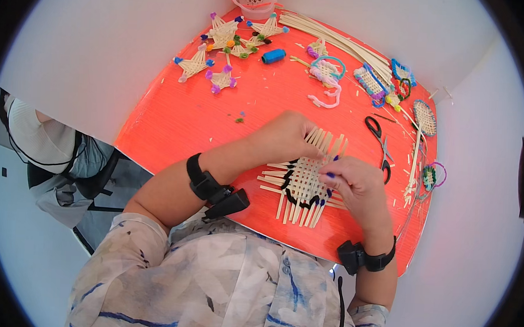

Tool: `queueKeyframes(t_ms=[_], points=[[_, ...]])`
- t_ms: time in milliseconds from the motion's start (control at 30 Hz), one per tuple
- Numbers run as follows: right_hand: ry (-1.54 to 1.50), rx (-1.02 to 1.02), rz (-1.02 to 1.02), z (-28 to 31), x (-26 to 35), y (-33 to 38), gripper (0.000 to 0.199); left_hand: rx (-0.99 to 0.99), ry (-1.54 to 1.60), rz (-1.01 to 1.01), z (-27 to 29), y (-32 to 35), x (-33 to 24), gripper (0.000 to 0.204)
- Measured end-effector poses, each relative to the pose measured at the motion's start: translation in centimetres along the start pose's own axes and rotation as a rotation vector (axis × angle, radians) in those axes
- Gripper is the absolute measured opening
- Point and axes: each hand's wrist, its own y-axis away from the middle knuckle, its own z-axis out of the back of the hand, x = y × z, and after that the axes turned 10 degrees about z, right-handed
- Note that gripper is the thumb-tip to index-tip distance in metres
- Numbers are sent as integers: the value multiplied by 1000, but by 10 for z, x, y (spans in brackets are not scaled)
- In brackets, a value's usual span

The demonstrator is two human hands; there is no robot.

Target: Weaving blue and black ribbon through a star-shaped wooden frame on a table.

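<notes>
A small mat woven of pale cane strips [304, 181], with a black strand along its lower left edge, lies on the orange table [182, 119]. My left hand [285, 136] rests on the mat's upper left part and presses it down. My right hand [357, 182] pinches strips at the mat's right edge, fingers closed on them. Loose strip ends stick out on every side of the mat.
Black scissors [379, 140] lie right of the mat. Several woven star shapes [223, 42] with coloured beads, a blue thread spool [273, 56], a bundle of long cane strips [337, 41] and small woven pieces with coloured trim [371, 83] sit farther back. Another person [46, 148] sits at left.
</notes>
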Motion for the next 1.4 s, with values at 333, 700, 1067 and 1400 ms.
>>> queueKeyframes(t_ms=[333, 700, 1067, 1400], points=[[-133, -67, 57, 6, 0, -3, 25, -52, 51, -16, 8, -3, 7, 16], [331, -186, 50, -6, -3, -6, 22, -62, 146, -57, -8, -4, 1, 14], [-304, -508, -172, -9, -14, -1, 16, -46, 185, -23, -10, -5, 6, 18], [357, -353, 134, -2, -8, -6, 11, -73, 125, -43, -10, -6, 5, 19]])
